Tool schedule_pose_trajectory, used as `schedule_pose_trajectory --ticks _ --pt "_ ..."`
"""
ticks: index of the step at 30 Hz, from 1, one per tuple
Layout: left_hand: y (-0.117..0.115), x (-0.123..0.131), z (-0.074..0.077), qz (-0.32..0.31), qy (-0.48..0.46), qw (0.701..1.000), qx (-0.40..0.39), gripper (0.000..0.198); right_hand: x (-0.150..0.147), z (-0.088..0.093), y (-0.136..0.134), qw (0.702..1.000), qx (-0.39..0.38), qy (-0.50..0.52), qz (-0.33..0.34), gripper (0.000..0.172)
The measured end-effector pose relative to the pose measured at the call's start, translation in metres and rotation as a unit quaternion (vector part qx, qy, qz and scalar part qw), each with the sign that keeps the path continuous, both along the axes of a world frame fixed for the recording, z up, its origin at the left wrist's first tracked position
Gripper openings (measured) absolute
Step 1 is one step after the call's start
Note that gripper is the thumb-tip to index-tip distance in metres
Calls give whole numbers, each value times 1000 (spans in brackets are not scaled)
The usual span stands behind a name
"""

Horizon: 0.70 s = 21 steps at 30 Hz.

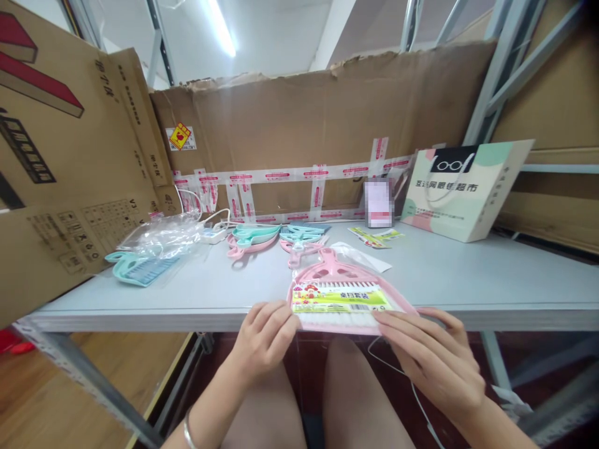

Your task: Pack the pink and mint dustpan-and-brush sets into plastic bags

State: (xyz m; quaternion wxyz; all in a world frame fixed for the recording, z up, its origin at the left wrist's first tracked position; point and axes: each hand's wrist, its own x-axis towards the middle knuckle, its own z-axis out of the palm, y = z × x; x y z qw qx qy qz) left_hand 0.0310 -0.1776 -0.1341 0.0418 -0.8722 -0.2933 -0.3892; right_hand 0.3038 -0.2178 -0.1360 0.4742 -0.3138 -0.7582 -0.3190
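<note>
A pink dustpan and brush set [346, 321] lies at the table's front edge, its handle pointing away from me. Across it sits a yellow-green printed label card [337, 297], with white bristles showing below. My left hand [270, 337] grips the set's near left corner, fingers curled over the edge. At the near right corner, my right hand [433, 355] holds it with the fingers laid over the top; its thumb is hidden. Both hands are closed on the same set. Whether a clear bag wraps it I cannot tell.
Further back lie green and pink dustpans [255, 236], more brushes [303, 240], label cards [377, 236] and a blurred upright phone-like object [379, 204]. A bagged green set [140, 268] is at left by clear plastic bags [161, 236]. A paper bag [461, 193] stands right; cardboard [299, 125] walls the back.
</note>
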Motion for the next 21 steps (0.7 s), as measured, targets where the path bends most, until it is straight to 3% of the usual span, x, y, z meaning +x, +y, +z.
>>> schedule_pose_trajectory --ticks 2,4,6,9,11,17,21 --pt "3 -3 5 -13 5 1000 -3 23 1 3 2 1000 1 -12 -3 36" --pt "7 -3 13 -23 15 999 45 23 2 7 4 1000 6 -24 -4 35" --pt "11 -2 21 -38 17 987 152 23 2 10 8 999 22 -30 -2 33" --pt "17 2 30 -45 22 943 328 17 3 9 18 998 60 -31 -8 32" --pt "19 4 31 -37 34 923 381 14 5 6 25 996 87 -28 -2 32" --pt "23 4 25 -33 26 929 368 14 21 10 33 991 84 -103 7 19" --pt "24 2 21 -46 27 931 360 15 28 21 34 987 56 -149 -12 24"
